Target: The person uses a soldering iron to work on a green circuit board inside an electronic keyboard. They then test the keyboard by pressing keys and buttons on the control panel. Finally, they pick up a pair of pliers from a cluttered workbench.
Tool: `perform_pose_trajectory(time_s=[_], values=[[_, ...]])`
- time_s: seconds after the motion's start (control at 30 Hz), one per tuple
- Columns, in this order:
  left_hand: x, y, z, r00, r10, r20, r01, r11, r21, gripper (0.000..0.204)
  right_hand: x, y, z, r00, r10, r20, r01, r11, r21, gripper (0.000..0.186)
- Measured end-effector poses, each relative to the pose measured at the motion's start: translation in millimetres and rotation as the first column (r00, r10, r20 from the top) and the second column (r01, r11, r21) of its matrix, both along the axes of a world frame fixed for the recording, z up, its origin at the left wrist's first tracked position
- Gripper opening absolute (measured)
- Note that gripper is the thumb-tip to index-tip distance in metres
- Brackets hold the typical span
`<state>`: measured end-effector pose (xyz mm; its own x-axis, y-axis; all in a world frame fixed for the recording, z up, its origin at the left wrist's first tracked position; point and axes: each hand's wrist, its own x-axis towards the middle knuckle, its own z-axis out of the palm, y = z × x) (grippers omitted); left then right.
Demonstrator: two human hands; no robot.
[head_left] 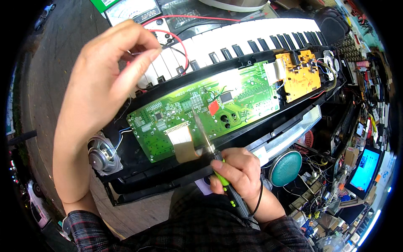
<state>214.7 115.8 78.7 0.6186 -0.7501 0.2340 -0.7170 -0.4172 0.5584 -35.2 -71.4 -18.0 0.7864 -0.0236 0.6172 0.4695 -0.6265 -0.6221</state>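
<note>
My right hand (241,172) grips a soldering iron (228,183) with a green and black handle. Its metal tip points up and away, over the green circuit board (247,90) of an opened electronic keyboard. Raised above the board's left end and the keys, my left hand (113,59) is closed in a pinch. A thin strand seems to show at its fingers, too small to name. A white ribbon cable (180,136) comes off the board's near edge, left of the iron. A red patch (213,108) sits mid-board beside thin dark wires.
White and black keys (201,48) run along the far side. An orange board (300,75) lies at right, a speaker (104,154) at left. Beyond my left hand stands an analog multimeter (130,11) with red and black leads. A round green-topped container (285,168) and tangled wires fill the right side.
</note>
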Motion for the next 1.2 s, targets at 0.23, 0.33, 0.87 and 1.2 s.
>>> perform_pose_trajectory(time_s=[0.23, 0.33, 0.87, 1.2], values=[[19.5, -50.9, 47.1, 0.914, 0.041, 0.403, -0.057, 0.998, 0.028, 0.013, -21.6, -9.1, 19.7, 1.000, 0.015, 0.003, -0.016, 0.999, 0.036, 0.031], [55.7, -58.7, 6.8, 0.739, -0.068, 0.671, 0.054, 0.998, 0.042, 0.013, -28.1, -10.0, 21.5, 1.000, -0.010, -0.006, 0.011, 0.998, 0.060, 0.033], [-62.2, -40.6, -8.7, 0.847, -0.231, 0.478, 0.177, 0.972, 0.156, 0.027, -57.5, -36.9, 25.1, 0.997, -0.067, -0.036, 0.068, 0.997, 0.032, 0.038], [-40.8, -45.8, -33.1, 0.623, -0.363, 0.693, 0.385, 0.913, 0.132, 0.036, -68.3, -40.2, 16.4, 0.992, -0.108, -0.063, 0.111, 0.992, 0.052, 0.039]])
